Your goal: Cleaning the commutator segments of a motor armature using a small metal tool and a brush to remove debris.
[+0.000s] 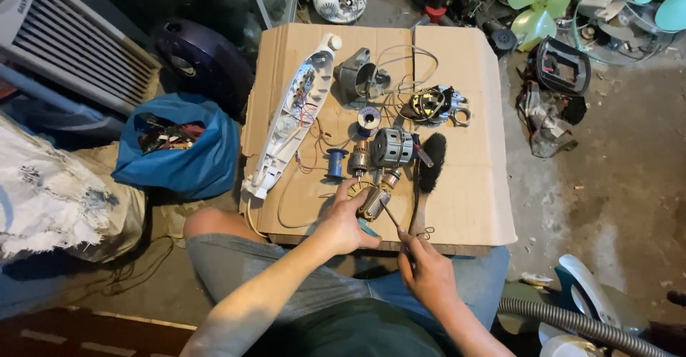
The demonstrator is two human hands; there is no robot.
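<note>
R hand [426, 270] nearest cam, gripping thin screwdriver [391, 217], tip touching rotor | L hand [346, 221] clasping small motor rotor [372, 202] at near edge of cardboard sheet [471, 185] on lap | rotor: copper windings showing, metal core, lying tilted | black brush [429, 167] lying just R of it | grey motor housing [392, 147] sitting behind

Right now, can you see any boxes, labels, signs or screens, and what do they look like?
Air conditioner unit: top left corner, white with slatted grille, small dark label near its top edge.
Flattened cardboard box: in the middle under the motor parts, brown, used as a mat.
Blue bag: left of the cardboard, open, dark scraps inside.
No screens or signs.
</note>
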